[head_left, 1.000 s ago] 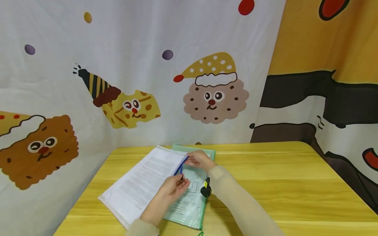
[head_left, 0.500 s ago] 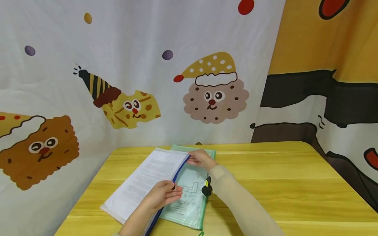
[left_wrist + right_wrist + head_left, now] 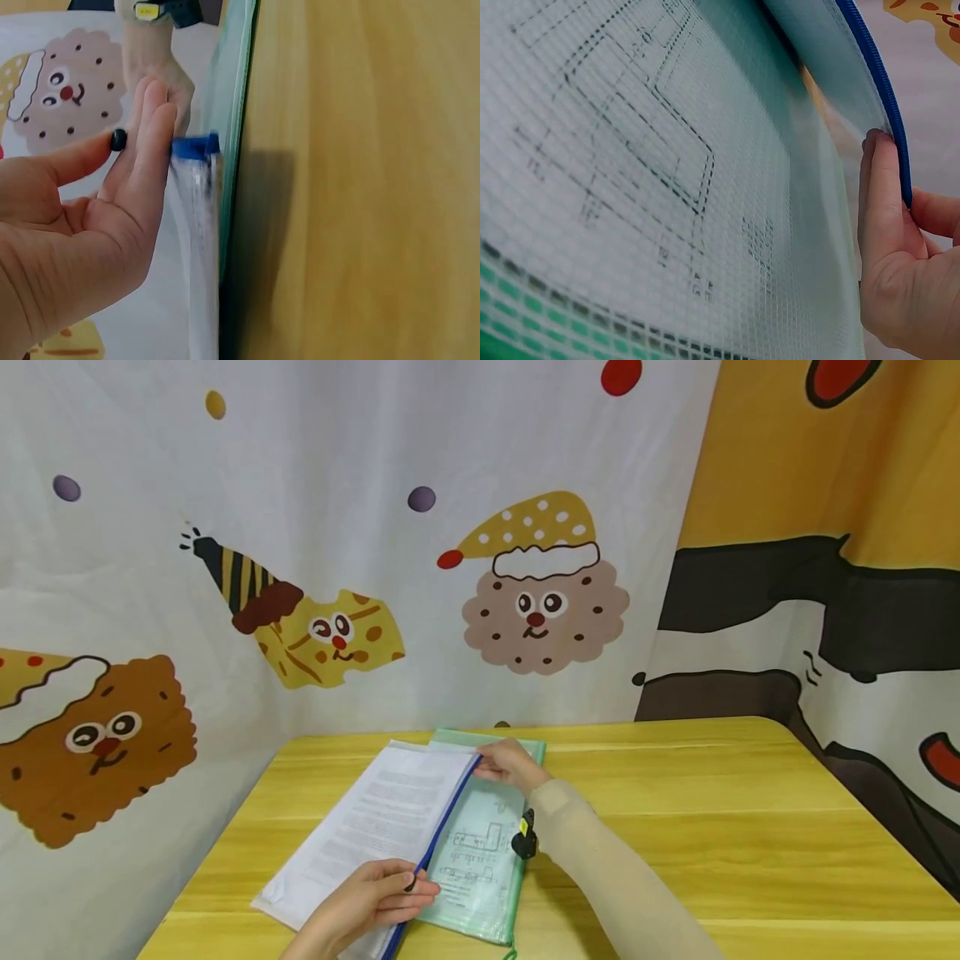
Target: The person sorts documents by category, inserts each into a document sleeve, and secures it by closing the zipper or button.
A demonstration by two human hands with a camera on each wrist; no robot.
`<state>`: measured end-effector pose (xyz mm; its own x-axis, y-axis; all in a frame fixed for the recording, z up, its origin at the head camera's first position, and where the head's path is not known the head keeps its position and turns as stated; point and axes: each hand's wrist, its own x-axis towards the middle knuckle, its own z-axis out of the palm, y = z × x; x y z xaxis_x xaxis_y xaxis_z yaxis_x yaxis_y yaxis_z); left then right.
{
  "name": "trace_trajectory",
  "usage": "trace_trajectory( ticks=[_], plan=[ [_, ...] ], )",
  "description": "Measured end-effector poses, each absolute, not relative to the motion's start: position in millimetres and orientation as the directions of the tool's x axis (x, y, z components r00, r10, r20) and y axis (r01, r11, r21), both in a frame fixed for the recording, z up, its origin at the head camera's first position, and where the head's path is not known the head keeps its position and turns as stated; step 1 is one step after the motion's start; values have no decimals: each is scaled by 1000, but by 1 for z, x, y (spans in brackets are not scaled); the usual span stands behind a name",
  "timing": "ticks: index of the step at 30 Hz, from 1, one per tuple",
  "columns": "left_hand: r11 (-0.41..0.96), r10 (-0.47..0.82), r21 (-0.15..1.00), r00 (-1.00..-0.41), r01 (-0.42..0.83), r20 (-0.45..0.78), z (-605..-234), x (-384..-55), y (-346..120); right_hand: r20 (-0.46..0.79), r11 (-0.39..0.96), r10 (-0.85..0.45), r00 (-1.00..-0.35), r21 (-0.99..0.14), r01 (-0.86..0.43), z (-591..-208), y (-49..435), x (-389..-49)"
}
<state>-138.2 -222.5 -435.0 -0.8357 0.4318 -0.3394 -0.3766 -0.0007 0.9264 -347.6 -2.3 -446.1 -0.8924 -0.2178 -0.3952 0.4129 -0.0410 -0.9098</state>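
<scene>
A clear zip document pouch (image 3: 375, 810) with printed sheets inside and a blue zipper edge (image 3: 450, 806) lies slanted, partly over a green mesh zip pouch (image 3: 480, 868). My left hand (image 3: 371, 902) is at the near part of the blue zipper, pinching a small black zipper pull (image 3: 118, 139) between thumb and fingers. At the far end, my right hand (image 3: 513, 764) grips the pouch's corner. In the right wrist view, that thumb and fingers (image 3: 885, 172) pinch the blue zipper edge, which is lifted above the green pouch.
The green pouch holds a sheet with line drawings, and its green cord loop (image 3: 511, 953) hangs at the near corner. A yellow wooden table (image 3: 712, 827) carries both pouches. Behind it hangs a cartoon-printed curtain (image 3: 337, 468).
My left hand has slid toward me along the blue zipper with the black pull. The zipper edge now runs straighter. My right hand holds nearly the same spot at the far corner.
</scene>
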Motion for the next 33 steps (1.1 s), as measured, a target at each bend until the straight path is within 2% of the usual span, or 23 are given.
trace_trajectory(
  ticks=[16,22,33],
  plan=[
    [118,429,930,-827,-348,-364,-433,-119,-255,-402,-22,-203,-893,-910,415,-447,-2,-348],
    [119,513,935,-785,-335,-347,-428,-113,-276,-400,-33,-196,-895,-910,413,-447,0,-349],
    [-5,669,919,-684,-395,-291,-425,-100,-318,-393,-38,-212,-895,-912,409,-445,-1,-348]
  ],
)
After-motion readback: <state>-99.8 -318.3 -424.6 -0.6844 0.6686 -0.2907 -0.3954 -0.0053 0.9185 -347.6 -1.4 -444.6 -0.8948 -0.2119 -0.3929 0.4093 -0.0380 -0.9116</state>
